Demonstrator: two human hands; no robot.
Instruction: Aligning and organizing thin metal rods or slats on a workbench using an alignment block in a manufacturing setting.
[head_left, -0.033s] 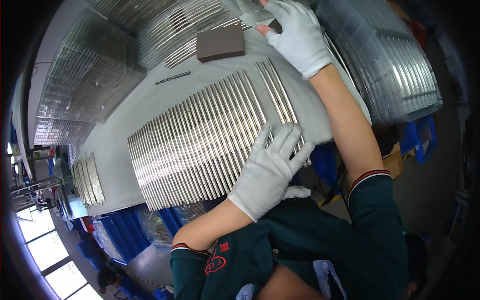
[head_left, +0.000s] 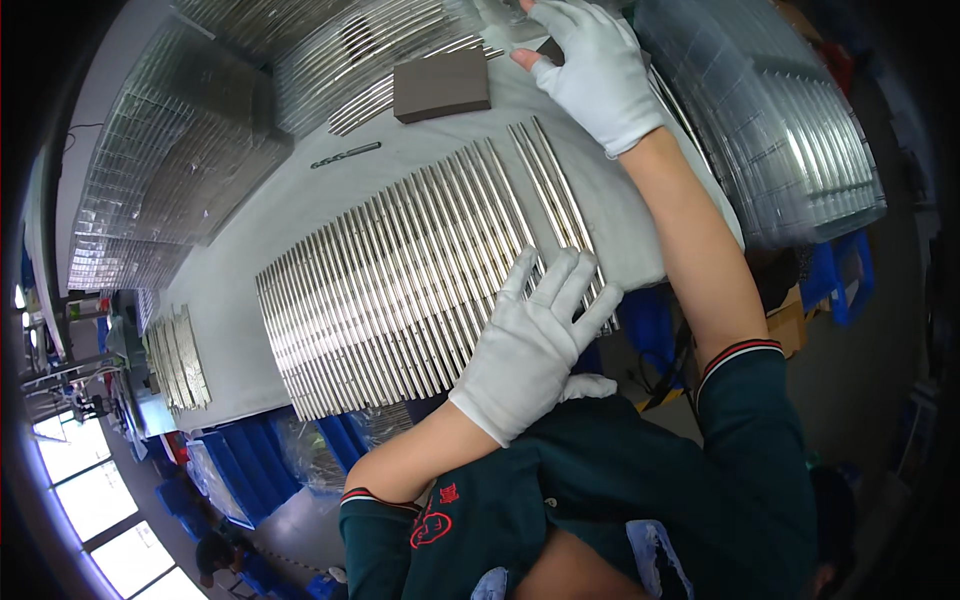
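A row of shiny metal rods (head_left: 385,290) lies side by side on a pale cloth-covered table. To its right, a few loose rods (head_left: 548,185) lie slightly apart from the rest. My left hand (head_left: 530,340), in a white glove, rests palm down with fingers spread over the near ends of these loose rods and the row's right edge. My right hand (head_left: 592,75), gloved with bare thumb and fingertip showing, reaches to the far side. Its thumb and fingers are apart, beside a dark object partly hidden by the hand; some fingertips are cut off by the picture's edge.
A grey-brown block (head_left: 441,86) sits beyond the row, with a drill bit (head_left: 346,155) to its left. Stacked clear plastic trays (head_left: 170,150) stand at the left, and more trays (head_left: 770,120) at the right. Flat metal strips (head_left: 178,360) lie at the table's left end.
My left hand has shifted slightly left, and the loose rods under it have moved a little left toward the row. My right hand stays nearly still.
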